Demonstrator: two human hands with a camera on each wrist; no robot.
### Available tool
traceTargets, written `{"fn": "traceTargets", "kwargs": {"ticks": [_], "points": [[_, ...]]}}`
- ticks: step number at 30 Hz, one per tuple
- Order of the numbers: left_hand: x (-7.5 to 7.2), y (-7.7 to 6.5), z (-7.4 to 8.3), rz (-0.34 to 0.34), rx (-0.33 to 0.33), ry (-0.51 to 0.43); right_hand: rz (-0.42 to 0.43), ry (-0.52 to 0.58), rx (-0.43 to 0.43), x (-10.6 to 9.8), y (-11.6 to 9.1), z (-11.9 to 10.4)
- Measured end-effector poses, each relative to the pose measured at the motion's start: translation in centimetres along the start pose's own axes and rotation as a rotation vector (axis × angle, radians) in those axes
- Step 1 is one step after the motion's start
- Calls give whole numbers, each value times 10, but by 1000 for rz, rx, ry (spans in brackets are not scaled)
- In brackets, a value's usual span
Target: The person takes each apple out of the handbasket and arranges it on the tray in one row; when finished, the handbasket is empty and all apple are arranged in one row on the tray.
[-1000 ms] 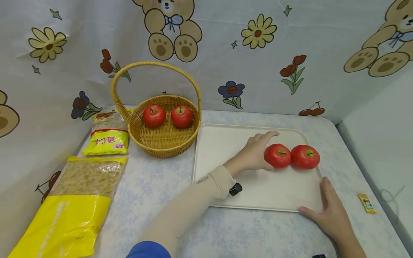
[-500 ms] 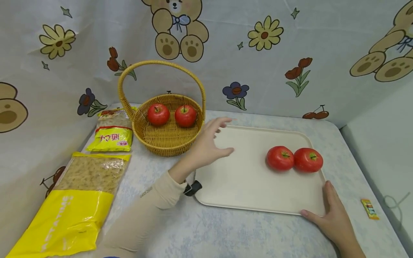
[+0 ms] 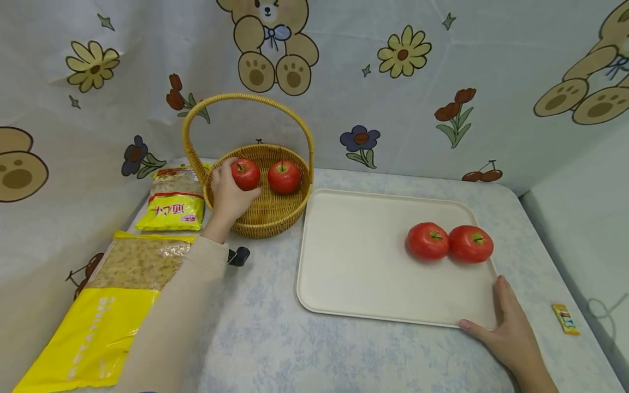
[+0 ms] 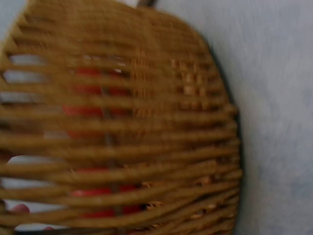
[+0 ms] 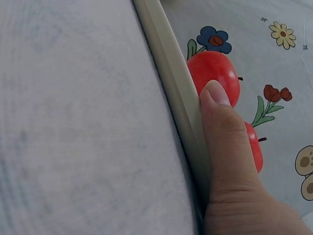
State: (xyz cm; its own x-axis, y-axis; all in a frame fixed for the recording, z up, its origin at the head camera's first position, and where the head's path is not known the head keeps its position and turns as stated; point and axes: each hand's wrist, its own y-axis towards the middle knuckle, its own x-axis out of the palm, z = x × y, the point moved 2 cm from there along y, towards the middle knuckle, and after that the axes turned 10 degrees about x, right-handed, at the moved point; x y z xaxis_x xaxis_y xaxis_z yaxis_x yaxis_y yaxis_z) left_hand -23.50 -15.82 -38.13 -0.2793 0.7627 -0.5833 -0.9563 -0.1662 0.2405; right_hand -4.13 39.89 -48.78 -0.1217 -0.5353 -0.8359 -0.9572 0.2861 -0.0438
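Note:
In the head view, my left hand (image 3: 229, 192) reaches into the yellow wicker basket (image 3: 270, 226), its fingers curled round the left side of a red apple (image 3: 245, 174) with the thumb at its front. A second apple (image 3: 284, 177) sits beside it in the basket. The left wrist view is blurred and filled by the basket wall (image 4: 146, 127). My right hand (image 3: 511, 333) holds the near right corner of a white tray (image 3: 354, 273); its thumb (image 5: 227, 142) presses on the rim. Two touching apples, one left (image 3: 427, 241) and one right (image 3: 470, 244), lie on the tray.
A small pasta bag (image 3: 172, 204) stands left of the basket, with a larger yellow pasta bag (image 3: 88, 327) nearer. A small yellow packet (image 3: 566, 319) lies right of the tray. A patterned cloth (image 3: 334, 33) hangs behind the table.
My left hand has left the two tray apples, swung leftward past the tray edge and entered the basket round its left apple. The right hand stays at the tray corner.

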Motion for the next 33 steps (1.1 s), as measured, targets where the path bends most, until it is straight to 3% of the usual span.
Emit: {"fn": "traceTargets", "kwargs": {"ticks": [4,14,23,33], "points": [[4,14,-9,-64,-42,59,-4,-1,15,1,0,1],[12,31,-17,-96,-81,77,-4,-18,35,0,-1,2],[15,37,-32,-114,-152,61,-13,-23,33,-2,0,0],[17,36,-33,-136,-121,69,-20,-8,23,-2,0,0]]}}
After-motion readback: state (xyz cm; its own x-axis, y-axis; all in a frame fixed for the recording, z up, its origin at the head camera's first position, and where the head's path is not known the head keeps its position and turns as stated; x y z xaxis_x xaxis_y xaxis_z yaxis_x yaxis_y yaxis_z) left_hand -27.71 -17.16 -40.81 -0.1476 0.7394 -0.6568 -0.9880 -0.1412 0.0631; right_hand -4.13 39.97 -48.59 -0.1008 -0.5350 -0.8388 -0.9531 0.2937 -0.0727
